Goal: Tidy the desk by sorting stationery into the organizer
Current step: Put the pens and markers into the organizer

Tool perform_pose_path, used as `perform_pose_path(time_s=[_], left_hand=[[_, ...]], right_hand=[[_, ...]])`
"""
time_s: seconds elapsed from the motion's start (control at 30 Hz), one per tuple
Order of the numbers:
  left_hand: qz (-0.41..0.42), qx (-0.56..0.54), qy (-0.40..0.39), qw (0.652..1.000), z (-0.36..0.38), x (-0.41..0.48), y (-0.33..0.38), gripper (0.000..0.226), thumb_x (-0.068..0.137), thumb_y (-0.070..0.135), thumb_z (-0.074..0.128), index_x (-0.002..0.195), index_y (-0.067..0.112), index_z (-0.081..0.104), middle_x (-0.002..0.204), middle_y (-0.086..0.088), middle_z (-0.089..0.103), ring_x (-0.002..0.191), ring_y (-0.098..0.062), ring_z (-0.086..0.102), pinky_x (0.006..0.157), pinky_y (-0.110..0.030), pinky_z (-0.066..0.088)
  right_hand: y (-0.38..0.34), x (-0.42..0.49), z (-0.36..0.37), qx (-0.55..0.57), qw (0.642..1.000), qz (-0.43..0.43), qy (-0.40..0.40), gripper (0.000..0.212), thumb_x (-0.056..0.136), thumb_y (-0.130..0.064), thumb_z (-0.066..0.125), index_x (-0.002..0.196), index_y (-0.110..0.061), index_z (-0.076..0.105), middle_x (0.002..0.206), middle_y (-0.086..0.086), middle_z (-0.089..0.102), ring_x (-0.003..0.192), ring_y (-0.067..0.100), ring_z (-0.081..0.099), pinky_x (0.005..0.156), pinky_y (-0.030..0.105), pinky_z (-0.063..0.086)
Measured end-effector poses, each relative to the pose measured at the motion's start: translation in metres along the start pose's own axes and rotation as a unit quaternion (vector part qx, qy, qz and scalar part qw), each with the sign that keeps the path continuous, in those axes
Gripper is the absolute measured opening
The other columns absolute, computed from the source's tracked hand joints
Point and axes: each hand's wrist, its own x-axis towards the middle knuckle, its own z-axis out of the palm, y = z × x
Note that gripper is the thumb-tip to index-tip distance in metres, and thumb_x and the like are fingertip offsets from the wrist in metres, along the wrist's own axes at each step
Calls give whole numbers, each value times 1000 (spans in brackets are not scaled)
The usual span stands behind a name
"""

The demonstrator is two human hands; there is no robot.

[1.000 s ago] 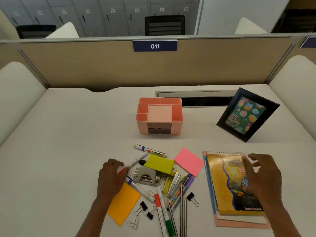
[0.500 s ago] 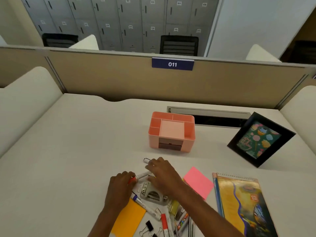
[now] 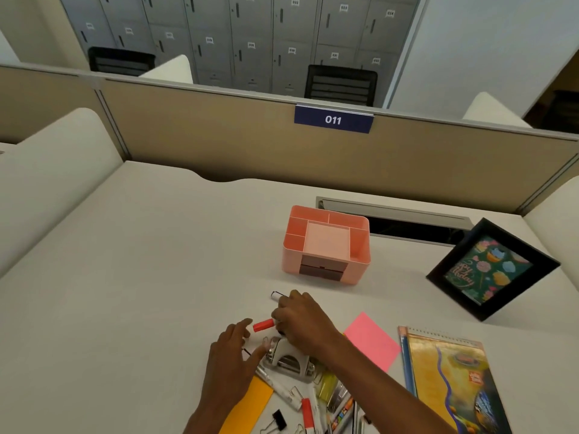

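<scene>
The pink organizer (image 3: 291,261) stands mid-desk with nothing visible in its top compartments. Below it, my right hand (image 3: 302,324) is closed over two white markers: the red-capped marker (image 3: 263,325) sticks out to the left of the fist, and the end of the second marker (image 3: 275,296) shows above the knuckles. My left hand (image 3: 232,364) is just left of the red cap, fingers spread and holding nothing. Under both hands lies the pile: a grey hole punch (image 3: 288,358), another red-capped marker (image 3: 308,411), pens and pencils, and a black binder clip (image 3: 279,418).
A pink sticky note (image 3: 371,339) and a spiral notebook (image 3: 454,380) lie to the right, an orange note (image 3: 250,405) at the bottom. A black picture frame (image 3: 492,270) leans at the right. A cable slot (image 3: 391,214) and a beige partition lie behind the organizer.
My right hand came over from the notebook to the pile and closed on the markers. My left hand let go of the red-capped marker and opened. The view tilted upward.
</scene>
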Motion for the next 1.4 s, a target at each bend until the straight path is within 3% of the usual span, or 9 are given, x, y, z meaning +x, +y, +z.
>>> perform_pose_path(time_s=[0.23,0.37,0.47,0.63,0.77,0.83,0.93,1.23,1.4], left_hand=[[52,15,-20,998,-5,-2,-15,37,80,52,64,111,40,48,97,26,50,94,1,52,83,-18,36],[99,47,-63,992,-9,-1,-28,34,76,65,50,104,44,50,103,28,46,98,6,46,84,-13,35],[101,53,-94,989,-11,1,-38,29,73,68,51,93,48,54,106,30,45,98,5,47,83,-10,34],[100,34,-111,988,-14,3,-40,29,71,67,51,87,45,61,108,28,47,101,5,46,84,-10,32],[96,29,-128,987,-13,3,-45,16,72,67,51,78,53,55,109,29,46,103,5,43,85,-10,30],[101,34,-141,984,-13,5,-46,12,72,66,52,77,54,52,107,28,46,102,2,44,85,-13,30],[123,37,-157,979,-15,12,-44,16,74,64,54,77,49,51,103,27,49,99,-1,45,86,-17,33],[98,14,-213,972,-31,21,-40,53,67,85,36,91,41,51,93,22,54,94,1,45,79,-15,39],[38,-150,-204,967,-48,26,-21,27,69,47,75,84,31,59,85,8,64,79,-7,57,74,-23,47]], right_hand=[[7,-1,-15,-3,999,25,46,13,78,-16,74,89,-22,70,77,-4,65,70,19,55,59,29,32],[22,-2,-21,-5,999,33,41,26,93,-19,55,119,-19,60,103,1,67,90,26,55,77,39,44],[24,-4,-35,32,998,42,47,26,95,-19,53,120,-15,59,109,4,65,98,27,56,83,39,44],[33,10,-78,175,967,73,172,20,94,-18,57,111,-12,63,95,1,61,82,17,56,71,38,51],[62,44,-123,252,917,150,270,51,92,-12,60,139,-23,42,98,-5,61,81,11,61,71,21,52],[77,63,-133,254,915,176,260,65,91,-9,62,146,-25,31,110,-1,58,91,13,61,75,18,52],[93,91,-127,242,917,183,258,55,90,-8,63,140,-16,42,122,9,58,103,24,62,89,40,55],[109,129,-82,170,939,167,247,24,94,-14,58,118,-15,54,99,9,67,88,30,63,73,39,56],[113,129,-64,142,961,170,168,26,95,-15,57,120,-17,51,102,10,66,87,29,60,71,35,49]])
